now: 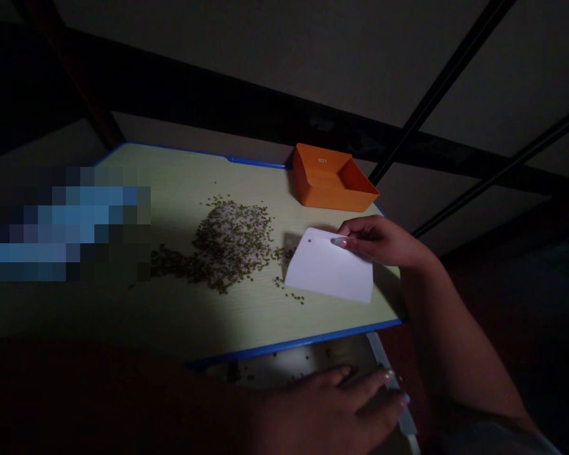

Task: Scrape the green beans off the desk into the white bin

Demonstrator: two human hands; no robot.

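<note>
Because our left hand point(332, 404) spreads its fingers open over the pale tray point(383, 355), gripping nothing that we can see, a careless shift of the wrist could jostle that tray; whether we touch its rim, we cannot tell. Just above runs the tabletop's blue edge point(284, 347), and a sweep angled our way could send grains over it. Beyond, our right hand point(384, 243) pinches the white card point(332, 268) between thumb and fingers at its far side, so a hard push could make it twist or slip. The small seeds point(234, 243) lie left of the card in 1 loose heap, with strays beside it that a quick stroke could scatter. Farthest, the orange box point(332, 199) sits near our right knuckles, which could knock it off the table.
</note>
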